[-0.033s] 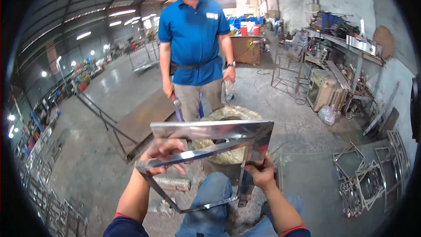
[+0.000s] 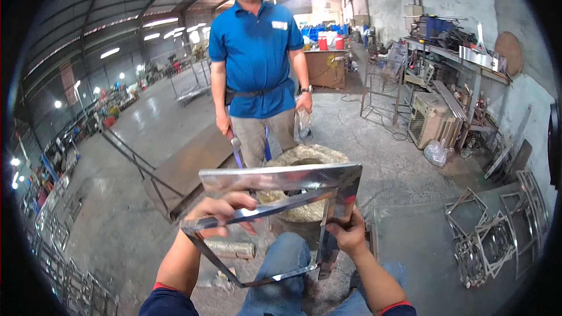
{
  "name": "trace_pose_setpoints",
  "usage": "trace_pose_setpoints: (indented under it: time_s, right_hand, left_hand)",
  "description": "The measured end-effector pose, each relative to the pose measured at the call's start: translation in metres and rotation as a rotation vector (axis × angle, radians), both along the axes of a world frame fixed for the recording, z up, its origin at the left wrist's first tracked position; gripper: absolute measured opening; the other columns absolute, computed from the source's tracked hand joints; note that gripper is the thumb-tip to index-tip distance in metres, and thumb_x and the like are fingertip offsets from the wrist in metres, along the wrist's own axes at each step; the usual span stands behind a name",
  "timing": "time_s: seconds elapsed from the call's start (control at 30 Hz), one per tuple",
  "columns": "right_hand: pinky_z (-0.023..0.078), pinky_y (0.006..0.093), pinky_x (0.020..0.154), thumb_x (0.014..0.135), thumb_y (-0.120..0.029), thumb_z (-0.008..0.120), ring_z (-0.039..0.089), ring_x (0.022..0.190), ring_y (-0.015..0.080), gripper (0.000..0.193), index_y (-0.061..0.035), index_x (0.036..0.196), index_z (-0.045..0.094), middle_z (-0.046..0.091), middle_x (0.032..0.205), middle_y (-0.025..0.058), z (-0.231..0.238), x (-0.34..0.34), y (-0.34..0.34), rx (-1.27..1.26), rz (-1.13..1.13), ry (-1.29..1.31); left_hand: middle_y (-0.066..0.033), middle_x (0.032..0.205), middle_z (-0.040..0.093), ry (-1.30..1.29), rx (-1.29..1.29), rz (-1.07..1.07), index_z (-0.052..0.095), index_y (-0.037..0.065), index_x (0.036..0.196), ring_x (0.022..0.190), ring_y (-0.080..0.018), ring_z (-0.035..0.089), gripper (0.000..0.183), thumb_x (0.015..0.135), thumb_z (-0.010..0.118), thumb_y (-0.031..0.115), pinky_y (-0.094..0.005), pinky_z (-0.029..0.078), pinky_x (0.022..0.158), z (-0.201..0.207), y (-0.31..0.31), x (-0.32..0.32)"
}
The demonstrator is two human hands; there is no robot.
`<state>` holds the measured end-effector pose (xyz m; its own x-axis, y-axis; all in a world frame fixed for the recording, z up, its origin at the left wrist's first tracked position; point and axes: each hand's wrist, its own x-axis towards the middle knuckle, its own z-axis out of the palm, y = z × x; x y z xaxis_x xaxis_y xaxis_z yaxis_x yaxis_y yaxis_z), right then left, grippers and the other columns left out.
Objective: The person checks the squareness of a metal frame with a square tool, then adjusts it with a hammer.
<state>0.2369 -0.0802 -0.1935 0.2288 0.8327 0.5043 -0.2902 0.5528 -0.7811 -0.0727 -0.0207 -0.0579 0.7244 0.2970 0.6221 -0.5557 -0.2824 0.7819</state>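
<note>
In front of me a shiny metal frame (image 2: 281,177) is held up at a tilt, with a wide flat upper bar and narrower bars around an opening. My left hand (image 2: 222,212) is closed around its left corner, the fingers partly hidden behind a bar. At the right side bar, my right hand (image 2: 350,235) grips with the thumb on the near face. Behind the frame stands a round, yellowish, rough-topped drum-like object (image 2: 313,153) with a dark hole; the frame covers part of it. Below the frame are my knees in jeans (image 2: 275,269).
Facing me, a person in a blue shirt (image 2: 254,64) stands beyond the drum-like object. Several metal frames (image 2: 494,240) lie on a grey sheet (image 2: 410,240) at right. A rusty low table (image 2: 187,164) is at left, a cluttered workbench (image 2: 462,58) along the right wall.
The fingers of my left hand have shifted and lie closer along the frame's bar. The frame has barely moved.
</note>
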Motion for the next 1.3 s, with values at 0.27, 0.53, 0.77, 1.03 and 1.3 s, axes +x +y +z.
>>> trace_pose_setpoints:
  time_s: [0.27, 0.53, 0.77, 1.03, 1.3]
  right_hand:
    - [0.055, 0.0285, 0.082, 0.088, -0.003, 0.073, 0.069, 0.097, 0.0156, 0.037, 0.0011, 0.118, 0.052, 0.071, 0.104, 0.0085, -0.004, 0.001, -0.001, -0.036, -0.057, 0.045]
    - [0.052, 0.0267, 0.083, 0.092, -0.014, 0.073, 0.067, 0.092, 0.0122, 0.030, 0.0033, 0.108, 0.055, 0.070, 0.097, 0.0077, 0.001, 0.062, 0.012, 0.049, -0.452, 0.042]
    - [0.054, 0.0261, 0.081, 0.088, -0.014, 0.077, 0.070, 0.093, 0.0150, 0.033, 0.0050, 0.106, 0.056, 0.073, 0.096, 0.0110, 0.014, 0.070, -0.001, 0.051, -0.464, -0.065]
    - [0.053, 0.0254, 0.081, 0.091, -0.015, 0.074, 0.069, 0.092, 0.0159, 0.036, 0.0063, 0.110, 0.053, 0.071, 0.096, 0.0111, 0.031, 0.048, -0.008, 0.155, -0.353, 0.061]
    - [0.037, 0.0181, 0.056, 0.090, -0.027, 0.076, 0.049, 0.065, 0.0016, 0.043, -0.0022, 0.114, 0.052, 0.065, 0.086, -0.0002, 0.018, 0.036, -0.003, 0.038, -0.261, -0.021]
  left_hand:
    - [-0.0139, 0.113, 0.071, 0.069, 0.859, 0.375, 0.065, 0.007, 0.087, 0.117, -0.0368, 0.063, 0.023, 0.083, 0.078, 0.025, -0.0469, 0.052, 0.098, 0.053, 0.009, 0.068]
    - [-0.0144, 0.090, 0.071, 0.028, 1.372, 1.050, 0.056, 0.006, 0.100, 0.112, -0.0386, 0.063, 0.052, 0.091, 0.061, 0.057, -0.0495, 0.050, 0.091, 0.150, 0.018, 0.027]
    - [-0.0019, 0.065, 0.052, 0.135, 1.582, 1.186, 0.064, 0.012, 0.078, 0.057, -0.0218, 0.052, 0.020, 0.060, 0.067, 0.021, -0.0359, 0.037, 0.053, 0.137, 0.004, 0.054]
    - [-0.0025, 0.068, 0.053, 0.389, 1.387, 1.335, 0.067, 0.012, 0.091, 0.061, -0.0229, 0.057, 0.027, 0.069, 0.077, 0.025, -0.0366, 0.043, 0.055, 0.062, -0.003, 0.078]
    - [-0.0097, 0.087, 0.071, 0.817, 0.914, 0.919, 0.067, 0.004, 0.106, 0.078, -0.0226, 0.069, 0.035, 0.081, 0.078, 0.025, -0.0321, 0.051, 0.069, 0.119, 0.008, 0.013]
